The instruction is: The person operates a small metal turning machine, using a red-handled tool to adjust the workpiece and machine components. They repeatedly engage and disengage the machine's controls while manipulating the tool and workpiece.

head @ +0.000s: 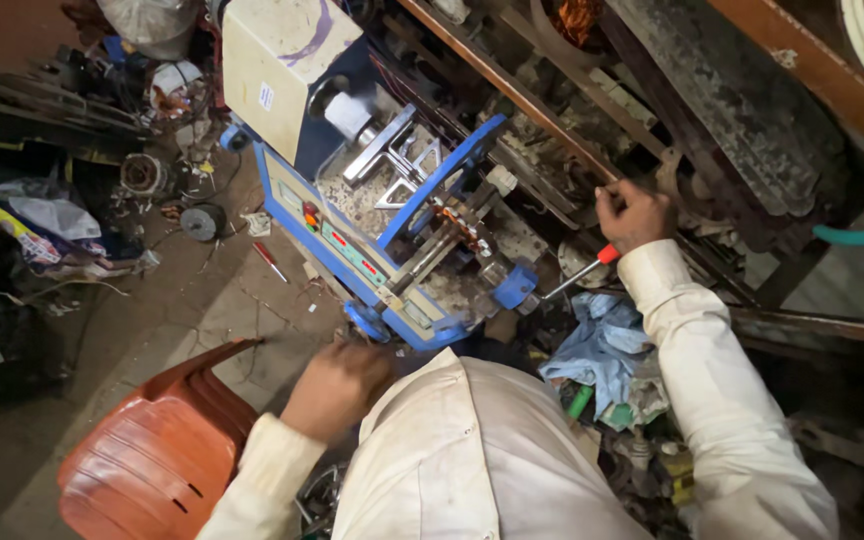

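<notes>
White cotton sleeves, left hand (337,385) clenched beside ribbed orange plastic chair (157,455), right hand (634,213) gripping red-handled screwdriver (580,272).

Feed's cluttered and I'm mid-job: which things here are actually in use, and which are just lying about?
In use:
- blue-framed machine
- red-handled screwdriver in the right hand
- left hand at the machine's near corner

Lying about:
- orange plastic chair
- blue rag
- small red screwdriver on the floor
- wire spool
</notes>
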